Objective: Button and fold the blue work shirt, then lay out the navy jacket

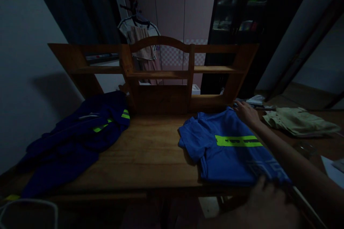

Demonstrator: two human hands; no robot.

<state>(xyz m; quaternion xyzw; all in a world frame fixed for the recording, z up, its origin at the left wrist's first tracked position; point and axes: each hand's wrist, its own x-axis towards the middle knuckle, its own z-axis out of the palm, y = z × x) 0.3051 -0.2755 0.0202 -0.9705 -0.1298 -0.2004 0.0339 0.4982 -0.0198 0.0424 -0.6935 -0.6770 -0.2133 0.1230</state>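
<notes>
Keeping the shirt (228, 168) neat probably calls for light, even tension between its far and near corners, with the layers lined up and the band (221, 141) lying flat. The shirt lies folded on the right part of the counter (158, 146). The right hand (245, 113) is at the far right corner, fingers partly bent; whether they pinch cloth, I cannot tell. The left hand (268, 200), blurred, is by the near edge, fingers slightly apart, its grip equally unclear.
</notes>
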